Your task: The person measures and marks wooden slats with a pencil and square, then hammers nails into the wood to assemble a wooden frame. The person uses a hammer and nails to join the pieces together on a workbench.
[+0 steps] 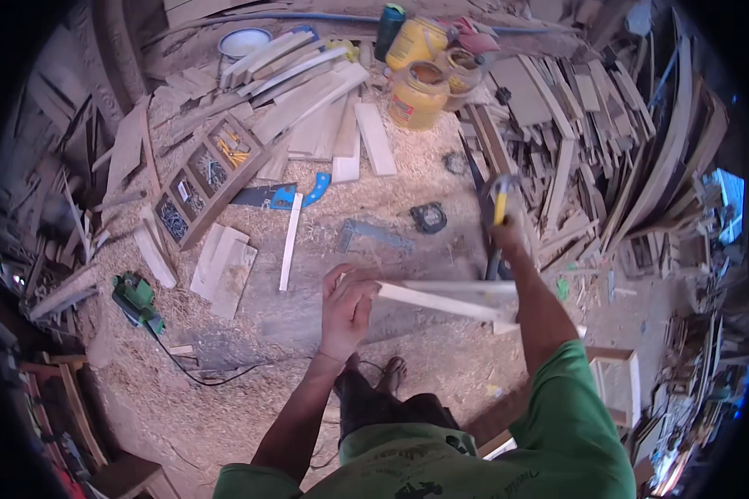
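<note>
My left hand (348, 309) is closed around the left end of a joined piece of pale wooden strips (445, 304) at the bench's near edge. From there the strips run to the right, toward my right forearm. My right hand (510, 234) is raised to the right of the bench and grips a hammer (500, 205) by its yellow handle; its head is blurred. Beyond the strips lie a metal square (379, 238) and a dark tape measure (429, 218). A thin pale stick (290, 245) rests to the left, its far end by a blue-handled saw (316, 190).
A compartmented wooden box (235, 185) of nails and screws sits at left, with a green power planer (137, 301) and its black cord nearer. Yellow jars (419, 98) stand at the back beside boards (308, 104). Scrap wood (570, 108) is piled at right; shavings cover much around.
</note>
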Demonstrator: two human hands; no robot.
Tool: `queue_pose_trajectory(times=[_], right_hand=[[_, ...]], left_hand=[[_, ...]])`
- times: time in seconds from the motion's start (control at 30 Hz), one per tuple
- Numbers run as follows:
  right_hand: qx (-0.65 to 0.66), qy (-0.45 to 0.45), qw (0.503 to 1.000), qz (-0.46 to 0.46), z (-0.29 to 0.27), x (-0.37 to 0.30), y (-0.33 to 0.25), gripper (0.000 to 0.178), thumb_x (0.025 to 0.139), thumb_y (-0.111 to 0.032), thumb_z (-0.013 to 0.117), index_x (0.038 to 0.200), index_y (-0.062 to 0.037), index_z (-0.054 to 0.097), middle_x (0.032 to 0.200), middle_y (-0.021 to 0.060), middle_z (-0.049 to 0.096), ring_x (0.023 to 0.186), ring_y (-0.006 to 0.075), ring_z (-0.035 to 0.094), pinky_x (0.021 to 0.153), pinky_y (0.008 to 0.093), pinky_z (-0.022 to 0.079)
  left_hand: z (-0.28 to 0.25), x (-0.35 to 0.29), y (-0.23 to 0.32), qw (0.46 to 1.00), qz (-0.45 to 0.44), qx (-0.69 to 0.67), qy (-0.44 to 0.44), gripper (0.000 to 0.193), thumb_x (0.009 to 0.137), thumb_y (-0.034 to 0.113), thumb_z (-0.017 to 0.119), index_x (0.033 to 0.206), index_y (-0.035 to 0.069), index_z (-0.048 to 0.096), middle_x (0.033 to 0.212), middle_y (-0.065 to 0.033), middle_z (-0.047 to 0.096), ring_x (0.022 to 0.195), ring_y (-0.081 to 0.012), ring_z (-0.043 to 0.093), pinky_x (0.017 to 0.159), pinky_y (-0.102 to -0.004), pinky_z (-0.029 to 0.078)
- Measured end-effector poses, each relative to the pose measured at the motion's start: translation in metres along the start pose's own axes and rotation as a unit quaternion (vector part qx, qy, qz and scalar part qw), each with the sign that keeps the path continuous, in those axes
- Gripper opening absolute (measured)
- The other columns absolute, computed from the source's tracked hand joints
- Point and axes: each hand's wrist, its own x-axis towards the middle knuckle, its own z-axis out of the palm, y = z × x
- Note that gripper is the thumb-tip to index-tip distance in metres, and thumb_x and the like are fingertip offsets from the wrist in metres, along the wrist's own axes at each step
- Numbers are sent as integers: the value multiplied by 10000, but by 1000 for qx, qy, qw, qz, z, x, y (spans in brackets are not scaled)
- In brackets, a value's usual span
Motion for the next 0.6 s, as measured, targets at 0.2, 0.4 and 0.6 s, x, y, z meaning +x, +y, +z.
queue_pose_trajectory(times=[0.2,0.4,0.6], right_hand=[[153,117,959,-208,-37,11,-154,185,893,-132,785,1017,-28,695,861,18,654,783,130,612,706,346,509],[232,136,906,-327,-100,-128,-323,269,1069,-146,668,1279,12,610,844,33,672,756,113,657,678,277,525],[125,130,969,-168,-118,-282,-277,209,1090,-200,650,1195,-20,660,724,-29,562,581,65,515,528,253,404]], left_hand=[[17,-16,10,998,10,-18,-59,250,912,-43,662,1126,66,733,1186,-104,755,1308,-384,619,1178,-549,433],[38,-36,22,995,52,84,-13,318,879,-55,669,1173,59,712,1274,-142,695,1330,-417,567,1153,-567,438],[32,18,-14,992,40,112,42,290,924,-41,641,1189,66,683,1237,-167,680,1256,-463,552,1123,-559,436]])
